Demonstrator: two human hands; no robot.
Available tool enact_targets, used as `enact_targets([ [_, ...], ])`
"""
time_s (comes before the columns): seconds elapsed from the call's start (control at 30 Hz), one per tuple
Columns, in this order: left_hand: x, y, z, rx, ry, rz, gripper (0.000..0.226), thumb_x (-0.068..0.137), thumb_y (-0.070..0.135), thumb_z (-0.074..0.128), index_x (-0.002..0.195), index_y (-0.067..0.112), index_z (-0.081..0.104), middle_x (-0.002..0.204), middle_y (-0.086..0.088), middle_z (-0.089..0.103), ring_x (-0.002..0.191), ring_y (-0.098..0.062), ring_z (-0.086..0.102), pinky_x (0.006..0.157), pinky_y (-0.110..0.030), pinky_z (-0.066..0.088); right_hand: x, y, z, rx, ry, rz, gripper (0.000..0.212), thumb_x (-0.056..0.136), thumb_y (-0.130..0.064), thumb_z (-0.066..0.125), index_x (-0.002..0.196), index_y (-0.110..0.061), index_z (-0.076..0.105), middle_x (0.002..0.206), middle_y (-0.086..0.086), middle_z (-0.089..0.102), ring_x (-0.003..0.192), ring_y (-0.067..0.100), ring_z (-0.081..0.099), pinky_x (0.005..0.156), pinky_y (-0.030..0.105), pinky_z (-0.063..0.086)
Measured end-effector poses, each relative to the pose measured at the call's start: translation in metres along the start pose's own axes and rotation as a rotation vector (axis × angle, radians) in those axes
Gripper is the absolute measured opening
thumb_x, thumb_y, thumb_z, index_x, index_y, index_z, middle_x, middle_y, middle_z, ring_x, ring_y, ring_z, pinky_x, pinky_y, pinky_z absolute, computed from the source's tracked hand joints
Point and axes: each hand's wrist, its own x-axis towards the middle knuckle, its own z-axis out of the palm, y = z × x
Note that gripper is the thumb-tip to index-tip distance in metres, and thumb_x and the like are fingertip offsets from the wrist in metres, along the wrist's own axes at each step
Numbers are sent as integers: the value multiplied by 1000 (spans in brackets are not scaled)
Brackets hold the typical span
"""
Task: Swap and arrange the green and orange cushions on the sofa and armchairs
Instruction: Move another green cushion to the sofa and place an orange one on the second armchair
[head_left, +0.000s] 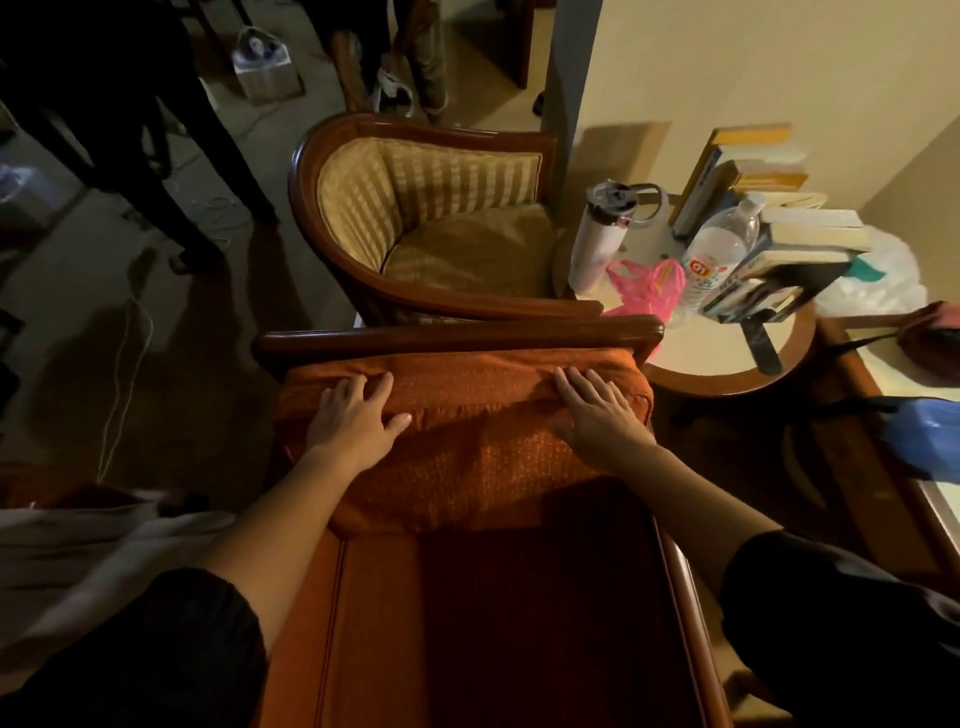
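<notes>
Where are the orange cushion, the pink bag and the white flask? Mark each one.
orange cushion (483, 457): head view, middle of its top face, between the hands.
pink bag (655, 291): head view, right loop handle, on the round table.
white flask (597, 244): head view, middle of its body, beside the armchair.

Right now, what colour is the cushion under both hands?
Orange cushion, with a fine woven texture; head view.

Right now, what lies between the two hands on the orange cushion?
In the head view, only bare orange woven cushion lies between the left hand and the right hand; both rest flat, palms down.
</notes>
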Motion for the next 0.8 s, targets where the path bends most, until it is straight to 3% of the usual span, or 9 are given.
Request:
enact_targets([
  [0.13, -17, 14, -6, 74, 4, 3, 68, 96, 56, 26, 153, 27, 5, 160, -12, 6, 146, -31, 5, 119, -44, 6, -24, -4, -4, -34, 75, 29, 81, 94, -63, 32, 153, -27, -9, 162, 4, -8, 147, 28, -12, 119, 47, -5],
  [0.3, -45, 47, -14, 90, 97, 166, 68, 95, 56, 28, 152, 31, 1, 161, -12, 2, 146, -31, 7, 119, -44, 6, -84, -8, -3, 17, 96, 108, 79, 93, -64, 33, 153, -31, -5, 163, 6, -5, 146, 36, -12, 117, 56, -3],
  [0.4, -69, 69, -19, 78, 52, 224, 70, 94, 59, 28, 152, 33, -1, 161, -10, -2, 147, -30, 1, 119, -45, 1, -132, -4, -3, 45, 99, 191, 80, 91, -68, 32, 153, -34, -4, 163, 4, -4, 146, 38, -11, 116, 60, -3],
  [0.53, -120, 102, -20, 112, -28, 367, 70, 94, 60, 26, 153, 30, 1, 161, -11, -3, 147, -29, -1, 119, -46, -1, -211, -3, 9, 26, 178, 282, 76, 93, -63, 35, 153, -33, 0, 163, 5, 3, 147, 34, -10, 117, 58, -3],
  [0.8, -246, 180, -25, 159, 25, 635, 70, 93, 63, 23, 152, 30, 8, 162, -7, 4, 148, -23, 0, 119, -45, 0, -376, -13, 23, 133, 345, 544, 72, 94, -64, 30, 154, -30, 11, 163, 4, 6, 148, 29, -8, 116, 53, -7],
])
